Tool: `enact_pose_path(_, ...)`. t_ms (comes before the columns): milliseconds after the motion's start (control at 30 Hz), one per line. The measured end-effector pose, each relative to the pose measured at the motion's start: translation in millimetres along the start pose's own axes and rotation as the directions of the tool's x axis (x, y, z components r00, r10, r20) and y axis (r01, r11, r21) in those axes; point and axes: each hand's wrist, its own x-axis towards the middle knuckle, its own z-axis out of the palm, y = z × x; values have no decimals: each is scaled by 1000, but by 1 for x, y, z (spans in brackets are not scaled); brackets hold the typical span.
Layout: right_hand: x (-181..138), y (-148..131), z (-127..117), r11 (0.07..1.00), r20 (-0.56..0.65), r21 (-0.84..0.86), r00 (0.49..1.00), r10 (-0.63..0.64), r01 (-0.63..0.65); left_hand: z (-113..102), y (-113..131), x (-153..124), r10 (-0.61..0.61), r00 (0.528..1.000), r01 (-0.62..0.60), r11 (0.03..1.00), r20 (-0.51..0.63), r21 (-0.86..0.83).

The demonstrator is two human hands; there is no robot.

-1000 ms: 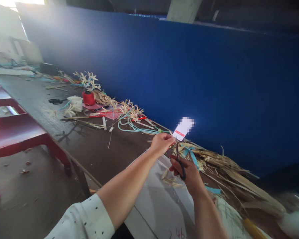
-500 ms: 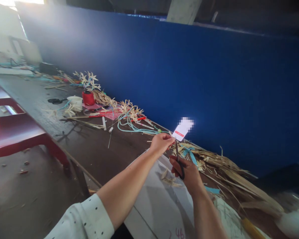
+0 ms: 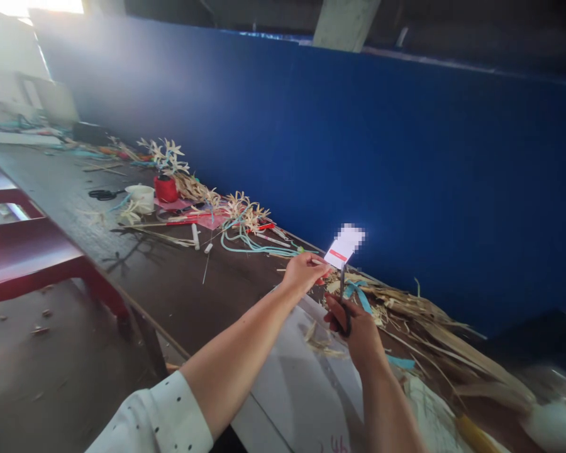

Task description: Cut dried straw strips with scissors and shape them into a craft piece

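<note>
My left hand (image 3: 303,272) pinches the lower edge of a small white card with a red stripe (image 3: 343,246), holding it up over the table. My right hand (image 3: 356,328) is wrapped round the handles of dark scissors (image 3: 343,301). The blades point up and meet the card's bottom edge. A pale sheet (image 3: 306,377) lies on the table under both hands.
A long dark wooden table (image 3: 170,270) runs along a blue wall (image 3: 405,176). On it lie dried straw strips (image 3: 434,321), straw flowers (image 3: 245,211), teal cord (image 3: 249,245), a red spool (image 3: 166,187), a white cup (image 3: 141,194) and black scissors (image 3: 102,194). Red benches (image 3: 23,251) stand at left.
The scissors have turned more upright and their tips have come closer to the card's lower edge. My left hand keeps the card in nearly the same place.
</note>
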Motion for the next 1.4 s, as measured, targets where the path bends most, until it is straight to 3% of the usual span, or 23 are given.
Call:
enact_pose_path(267, -3, -4, 4, 1000, 56, 0, 998, -23, 23, 3, 0, -1, -19, 1000, 18, 997, -11, -75)
enact_pose_path(567, -3, -5, 7, 1000, 65, 5, 998, -11, 10, 2, -4, 1, 50, 998, -50, 999, -39, -18)
enact_pose_path(1000, -4, -8, 7, 1000, 17, -10, 1000, -24, 25, -3, -15, 4, 115, 992, -123, 922, 45, 366)
enact_pose_path(1400, -2, -4, 6, 1000, 5, -2, 1000, -21, 21, -6, -19, 6, 90, 992, -118, 900, 86, 419)
